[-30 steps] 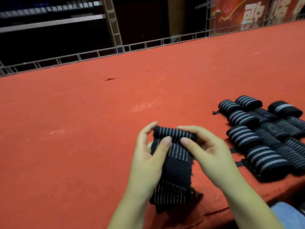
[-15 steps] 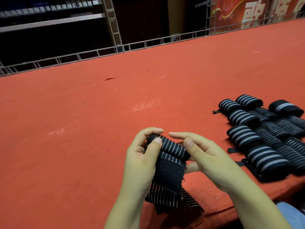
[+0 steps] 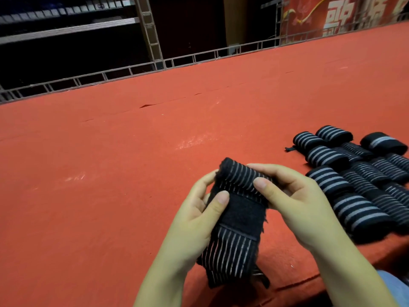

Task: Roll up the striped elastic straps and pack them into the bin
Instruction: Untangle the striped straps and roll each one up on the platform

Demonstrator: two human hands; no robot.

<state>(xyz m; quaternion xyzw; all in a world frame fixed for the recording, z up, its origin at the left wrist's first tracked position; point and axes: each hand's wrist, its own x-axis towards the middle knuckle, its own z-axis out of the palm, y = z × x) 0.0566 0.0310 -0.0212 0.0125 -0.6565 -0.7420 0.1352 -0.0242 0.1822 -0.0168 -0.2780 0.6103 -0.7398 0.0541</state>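
**Strap half-rolled over near edge of red table**

A red felt-covered table (image 3: 110, 173) fills most of the view; scuffs and a small tear are seen in the felt toward the far edge. A metal lattice rail (image 3: 199, 56) is set along that far edge, w/ dark shelving (image 3: 66, 29) behind at the left corner and a red banner (image 3: 343, 16) w/ pale characters at the right corner.

A striped elastic strap (image 3: 239, 216) is held above the near edge. Its rolled top is pinched by the right hand (image 3: 294, 204), thumb on the stripes; the black fuzzy patch below is pressed by the left hand (image 3: 197, 220) thumb, fingers curled behind. The loose tail is left hanging past the edge.

Finished rolls (image 3: 354, 180) are packed in rows by the right near corner, partly cut off by the frame. No bin can be made out.
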